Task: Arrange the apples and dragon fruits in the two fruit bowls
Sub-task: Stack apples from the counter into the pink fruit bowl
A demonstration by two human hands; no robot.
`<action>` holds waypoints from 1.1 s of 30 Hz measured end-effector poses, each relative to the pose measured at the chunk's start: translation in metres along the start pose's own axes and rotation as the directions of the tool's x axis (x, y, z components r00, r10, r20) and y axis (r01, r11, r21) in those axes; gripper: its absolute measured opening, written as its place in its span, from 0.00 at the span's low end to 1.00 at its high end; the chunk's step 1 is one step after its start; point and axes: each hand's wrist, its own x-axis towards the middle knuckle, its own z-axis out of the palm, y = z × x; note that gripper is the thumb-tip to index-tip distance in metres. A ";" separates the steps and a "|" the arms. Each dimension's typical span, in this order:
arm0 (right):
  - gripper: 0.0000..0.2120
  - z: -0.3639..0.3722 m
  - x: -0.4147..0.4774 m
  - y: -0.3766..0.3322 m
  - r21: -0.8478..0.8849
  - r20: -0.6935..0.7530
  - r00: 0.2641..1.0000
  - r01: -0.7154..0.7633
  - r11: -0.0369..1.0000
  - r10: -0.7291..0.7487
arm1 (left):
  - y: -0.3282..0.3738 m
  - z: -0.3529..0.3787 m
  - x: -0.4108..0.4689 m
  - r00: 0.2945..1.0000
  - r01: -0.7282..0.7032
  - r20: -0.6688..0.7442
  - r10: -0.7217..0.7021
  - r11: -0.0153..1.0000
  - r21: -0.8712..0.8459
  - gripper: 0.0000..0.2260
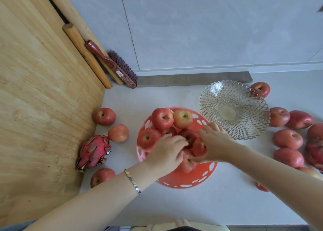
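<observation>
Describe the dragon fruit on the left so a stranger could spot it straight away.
Start at the big wooden board that fills the left of the view and follow its edge down to the white counter. The dragon fruit lies right against that edge, left of the orange basket. Unlike the smooth round apples around it, it is oval, deep pink, and covered in leafy scales.

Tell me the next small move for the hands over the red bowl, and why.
Probably seat the apple that the right hand touches among the others, while the left hand steadies the pile. The red bowl is nearly full, while the glass bowl holds nothing, so later fruit should likely go there.
</observation>
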 end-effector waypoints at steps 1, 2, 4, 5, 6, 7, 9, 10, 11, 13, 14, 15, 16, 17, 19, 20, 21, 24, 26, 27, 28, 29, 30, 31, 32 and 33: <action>0.41 -0.005 0.001 -0.007 0.055 -0.073 0.997 0.023 0.998 -0.019 | -0.007 -0.010 -0.001 0.988 -0.002 -0.157 -0.005 0.999 -0.040 0.12; 0.38 -0.010 0.002 -0.016 0.121 -0.155 0.987 0.046 0.992 -0.027 | -0.014 -0.021 -0.003 0.958 0.026 -0.284 -0.044 0.997 -0.067 0.11; 0.26 -0.023 0.009 -0.034 0.277 -0.264 0.964 0.116 0.954 -0.040 | -0.038 -0.040 -0.010 0.876 0.174 -0.440 -0.199 0.980 -0.098 0.11; 0.20 -0.029 0.015 -0.044 0.349 -0.281 0.958 0.161 0.923 -0.061 | -0.055 -0.046 -0.015 0.832 0.279 -0.471 -0.293 0.955 -0.100 0.12; 0.15 -0.034 0.020 -0.053 0.399 -0.279 0.956 0.200 0.895 -0.090 | -0.073 -0.049 -0.019 0.800 0.398 -0.449 -0.399 0.912 -0.101 0.13; 0.13 -0.038 0.024 -0.061 0.428 -0.264 0.958 0.225 0.875 -0.117 | -0.092 -0.050 -0.022 0.770 0.532 -0.357 -0.528 0.841 -0.095 0.15; 0.12 -0.043 0.034 -0.075 0.427 -0.253 0.953 0.263 0.865 -0.165 | -0.123 -0.048 -0.030 0.648 0.760 -0.069 -0.758 0.650 0.002 0.23; 0.12 -0.043 0.038 -0.078 0.420 -0.257 0.950 0.276 0.865 -0.178 | -0.135 -0.044 -0.033 0.594 0.797 0.053 -0.803 0.596 0.094 0.27; 0.12 -0.044 0.040 -0.082 0.420 -0.264 0.946 0.289 0.860 -0.189 | -0.142 -0.038 -0.035 0.578 0.782 0.124 -0.806 0.591 0.200 0.30; 0.12 -0.043 0.044 -0.086 0.432 -0.271 0.943 0.299 0.851 -0.194 | -0.151 -0.026 -0.038 0.609 0.694 0.157 -0.777 0.618 0.370 0.32; 0.12 -0.042 0.044 -0.087 0.440 -0.272 0.943 0.298 0.847 -0.190 | -0.154 -0.022 -0.038 0.625 0.671 0.136 -0.769 0.618 0.410 0.32; 0.11 -0.042 0.045 -0.087 0.452 -0.277 0.943 0.298 0.841 -0.185 | -0.156 -0.019 -0.036 0.629 0.668 0.111 -0.769 0.609 0.427 0.32; 0.10 -0.041 0.044 -0.086 0.465 -0.281 0.942 0.300 0.833 -0.183 | -0.156 -0.020 -0.034 0.617 0.687 0.088 -0.782 0.590 0.423 0.31; 0.09 -0.040 0.043 -0.084 0.474 -0.291 0.940 0.305 0.826 -0.180 | -0.157 -0.021 -0.032 0.598 0.727 0.060 -0.799 0.572 0.380 0.31; 0.08 -0.040 0.041 -0.080 0.510 -0.316 0.937 0.299 0.806 -0.148 | -0.153 -0.029 -0.027 0.561 0.824 -0.042 -0.827 0.552 0.126 0.28; 0.07 -0.040 0.040 -0.078 0.549 -0.330 0.938 0.284 0.786 -0.108 | -0.147 -0.038 -0.022 0.529 0.839 -0.111 -0.841 0.538 -0.082 0.27; 0.08 -0.041 0.040 -0.078 0.596 -0.349 0.935 0.270 0.756 -0.059 | -0.140 -0.047 -0.017 0.496 0.802 -0.161 -0.853 0.521 -0.291 0.27; 0.18 -0.050 0.041 -0.078 0.778 -0.323 0.946 0.265 0.570 0.001 | -0.112 -0.079 -0.001 0.622 0.576 -0.114 -0.774 0.551 -0.604 0.34; 0.31 -0.061 0.040 -0.075 0.866 -0.236 0.968 0.247 0.434 -0.079 | -0.085 -0.101 0.011 0.776 0.468 0.068 -0.627 0.499 -0.729 0.36; 0.36 -0.067 0.039 -0.071 0.872 -0.201 0.970 0.242 0.425 -0.139 | -0.072 -0.106 0.015 0.832 0.441 0.150 -0.533 0.474 -0.763 0.34; 0.39 -0.071 0.036 -0.065 0.863 -0.176 0.965 0.245 0.442 -0.192 | -0.060 -0.109 0.019 0.870 0.428 0.213 -0.444 0.466 -0.775 0.33; 0.40 -0.075 0.033 -0.059 0.861 -0.167 0.959 0.255 0.439 -0.230 | -0.050 -0.108 0.024 0.888 0.422 0.253 -0.384 0.460 -0.782 0.31; 0.39 -0.076 0.030 -0.052 0.883 -0.165 0.953 0.257 0.392 -0.255 | -0.041 -0.106 0.028 0.898 0.410 0.273 -0.344 0.434 -0.802 0.29; 0.37 -0.076 0.025 -0.046 0.921 -0.163 0.952 0.241 0.306 -0.260 | -0.034 -0.101 0.032 0.897 0.414 0.298 -0.328 0.384 -0.825 0.28; 0.35 -0.075 0.019 -0.040 0.949 -0.159 0.957 0.215 0.230 -0.242 | -0.028 -0.097 0.035 0.890 0.430 0.332 -0.312 0.333 -0.839 0.26; 0.33 -0.071 0.014 -0.035 0.959 -0.160 0.965 0.202 0.201 -0.206 | -0.023 -0.092 0.038 0.880 0.456 0.368 -0.299 0.318 -0.832 0.25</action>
